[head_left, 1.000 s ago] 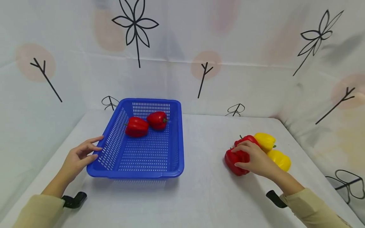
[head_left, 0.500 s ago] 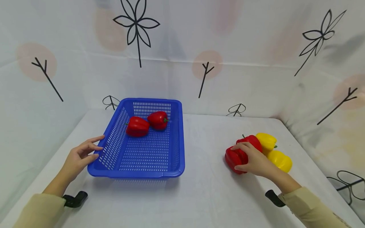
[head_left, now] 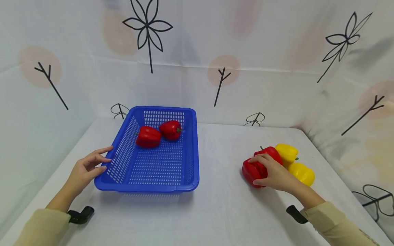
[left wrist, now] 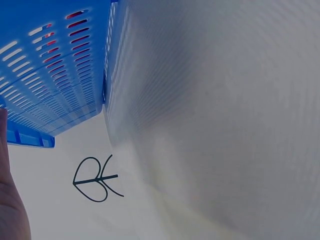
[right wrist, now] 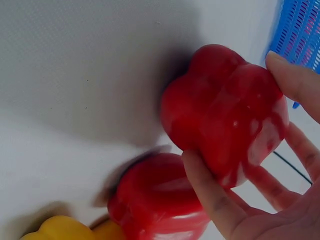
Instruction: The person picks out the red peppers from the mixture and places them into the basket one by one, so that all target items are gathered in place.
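My right hand (head_left: pixel 277 176) has its fingers and thumb round a red pepper (head_left: pixel 253 173) on the right of the table; the right wrist view shows the fingers on both sides of that pepper (right wrist: pixel 225 110). Just behind it a second red pepper (head_left: pixel 272 152) stands close, partly covered by the hand. At the left, my left hand (head_left: pixel 84 171) rests its fingertips on the left rim of the blue basket (head_left: pixel 147 187), fingers fairly straight. Two red peppers, one at the left (head_left: pixel 148 137) and one at the right (head_left: pixel 170 130), lie in the basket's back half.
Two yellow peppers, a rear one (head_left: pixel 287 153) and a front one (head_left: pixel 302 173), lie right of the red ones. A patterned cloth (head_left: pixel 184 85) hangs behind the white table (head_left: pixel 221 212). Dark straps show near both wrists.
The fingers of my right hand have shifted slightly on the front red pepper, which has turned or moved a little left of the rear one. My left hand and the basket look unchanged.
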`<state>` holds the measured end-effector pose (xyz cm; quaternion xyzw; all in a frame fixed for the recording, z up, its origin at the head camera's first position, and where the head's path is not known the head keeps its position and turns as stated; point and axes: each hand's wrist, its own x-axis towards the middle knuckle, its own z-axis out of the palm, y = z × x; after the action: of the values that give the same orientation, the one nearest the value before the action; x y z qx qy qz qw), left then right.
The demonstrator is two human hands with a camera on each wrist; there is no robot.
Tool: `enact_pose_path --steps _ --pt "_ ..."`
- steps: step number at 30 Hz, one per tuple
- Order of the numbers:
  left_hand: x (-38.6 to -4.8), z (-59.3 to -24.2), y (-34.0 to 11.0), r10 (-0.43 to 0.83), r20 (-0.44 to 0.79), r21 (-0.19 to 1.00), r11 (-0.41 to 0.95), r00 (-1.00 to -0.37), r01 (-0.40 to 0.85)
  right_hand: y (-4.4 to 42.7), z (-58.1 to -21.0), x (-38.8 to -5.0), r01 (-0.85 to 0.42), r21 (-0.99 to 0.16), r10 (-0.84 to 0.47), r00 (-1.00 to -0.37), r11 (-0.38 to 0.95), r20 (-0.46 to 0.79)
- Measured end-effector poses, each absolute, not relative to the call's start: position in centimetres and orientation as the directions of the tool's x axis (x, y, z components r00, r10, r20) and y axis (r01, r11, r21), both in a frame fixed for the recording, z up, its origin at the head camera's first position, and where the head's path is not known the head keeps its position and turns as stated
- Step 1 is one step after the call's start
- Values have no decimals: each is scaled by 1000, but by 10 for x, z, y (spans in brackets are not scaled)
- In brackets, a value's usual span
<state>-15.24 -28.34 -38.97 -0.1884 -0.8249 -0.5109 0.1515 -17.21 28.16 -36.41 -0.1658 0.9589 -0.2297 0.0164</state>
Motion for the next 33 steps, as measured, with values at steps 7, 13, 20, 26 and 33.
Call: enact_pose_path --steps 7,13,20,26,33 --pt "-153 -392 -284 152 441 787 409 -884 463 278 -365 -173 -334 -471 -364 -931 817 31" --pt "-153 -392 -284 154 439 785 413 -885 461 273 -364 -174 -353 -455 -385 -923 817 25" --pt "-153 -391 -283 150 431 788 418 -890 452 265 -358 -177 -373 -457 -405 -914 807 30" --pt "-152 -390 -283 155 429 791 411 -890 453 257 -348 -180 -383 -471 -417 -908 795 34" --pt "-152 -389 -283 154 428 793 408 -890 452 249 -340 -184 -376 -510 -418 -908 773 35"
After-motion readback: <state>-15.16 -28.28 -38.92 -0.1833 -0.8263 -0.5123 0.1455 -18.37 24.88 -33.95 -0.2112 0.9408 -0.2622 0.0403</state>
